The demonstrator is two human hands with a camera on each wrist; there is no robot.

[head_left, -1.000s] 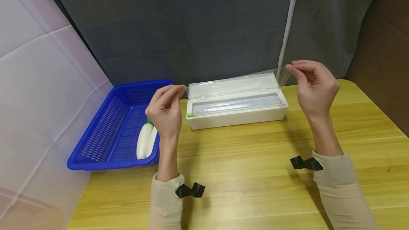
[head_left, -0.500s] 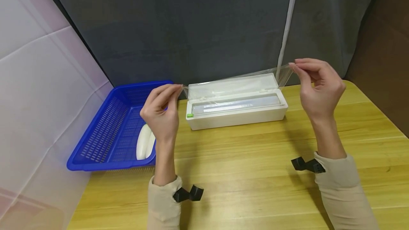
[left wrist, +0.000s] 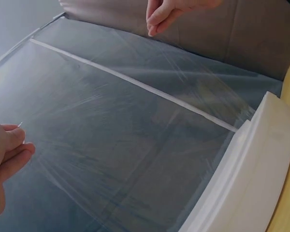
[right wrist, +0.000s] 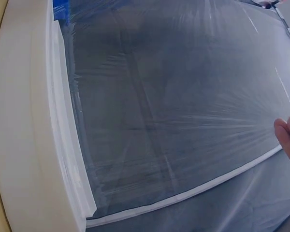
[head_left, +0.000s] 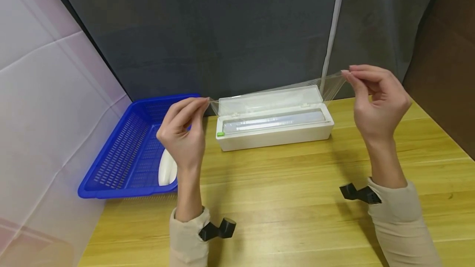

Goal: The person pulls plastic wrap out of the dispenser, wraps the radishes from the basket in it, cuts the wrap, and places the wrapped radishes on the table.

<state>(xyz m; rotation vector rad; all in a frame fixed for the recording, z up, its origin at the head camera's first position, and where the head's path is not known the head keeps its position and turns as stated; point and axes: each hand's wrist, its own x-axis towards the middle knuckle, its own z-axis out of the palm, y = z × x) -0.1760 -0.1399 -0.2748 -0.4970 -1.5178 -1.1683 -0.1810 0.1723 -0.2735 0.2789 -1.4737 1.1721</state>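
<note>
Clear plastic wrap point(left wrist: 111, 121) stretches as a wide sheet between my raised hands and the white wrap dispenser box point(head_left: 276, 138). Thumb and fingertips of my left hand point(head_left: 183, 133) pinch one corner. The opposite corner is pinched by my right hand point(head_left: 382, 104), which is held higher, above the right end of the box. Inside the box lies the wrap roll point(head_left: 274, 122), with the box's lid point(head_left: 271, 99) tipped back. A small green piece point(head_left: 220, 134) sits at the box's left front corner. Fine creases in the sheet fan out from the fingertips in both wrist views.
A blue plastic basket point(head_left: 130, 194) stands at the left of the wooden table point(head_left: 282, 201). White radishes point(head_left: 165, 170) lie in it, partly hidden behind my left wrist. A dark grey curtain point(head_left: 222, 32) hangs behind the table, and a pale sheet point(head_left: 48, 114) borders its left side.
My hands have spread apart: the left moved left and slightly nearer me, the right moved right and a little up. More wrap shows beside the box's right end. The box has stayed put.
</note>
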